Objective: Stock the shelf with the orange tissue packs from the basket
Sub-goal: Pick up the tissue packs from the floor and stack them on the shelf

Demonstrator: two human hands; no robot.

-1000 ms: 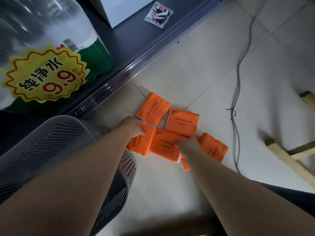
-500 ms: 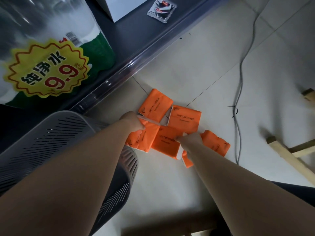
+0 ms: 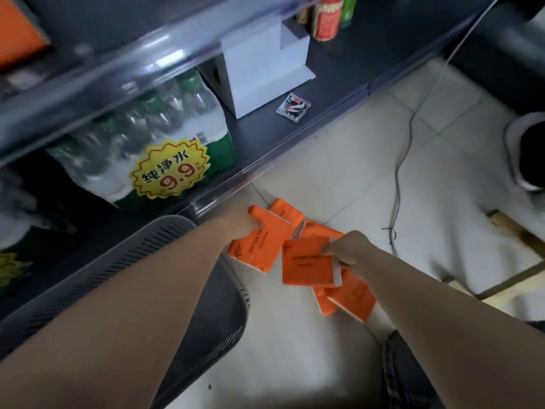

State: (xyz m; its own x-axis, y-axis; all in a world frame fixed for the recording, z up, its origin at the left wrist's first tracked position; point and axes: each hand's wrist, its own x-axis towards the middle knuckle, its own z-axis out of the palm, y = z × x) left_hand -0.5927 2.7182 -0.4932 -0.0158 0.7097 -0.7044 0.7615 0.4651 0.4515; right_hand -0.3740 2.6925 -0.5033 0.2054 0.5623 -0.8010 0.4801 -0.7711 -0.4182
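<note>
Several orange tissue packs lie on the tiled floor beside the dark shelf unit (image 3: 330, 93). My left hand (image 3: 240, 222) grips one orange pack (image 3: 262, 246), lifted and tilted above the floor. My right hand (image 3: 349, 250) pinches another orange pack (image 3: 306, 262) by its right edge, also raised. A third pack (image 3: 287, 214) lies behind them near the shelf base, a fourth (image 3: 320, 233) peeks out between the hands, and more packs (image 3: 351, 299) lie under my right wrist. The grey slotted basket (image 3: 165, 255) stands under my left forearm.
The bottom shelf holds a shrink-wrapped pack of water bottles (image 3: 141, 149) with a yellow 9.9 price tag, a white box (image 3: 262, 69) and a small foil sachet (image 3: 293, 107). A grey cable (image 3: 398, 178) runs across the floor. A wooden frame (image 3: 519, 240) and a shoe (image 3: 528, 152) are at right.
Both hands have lifted their orange packs off the floor. The view has tilted up, bringing in more of the shelf and the upper shelf edge.
</note>
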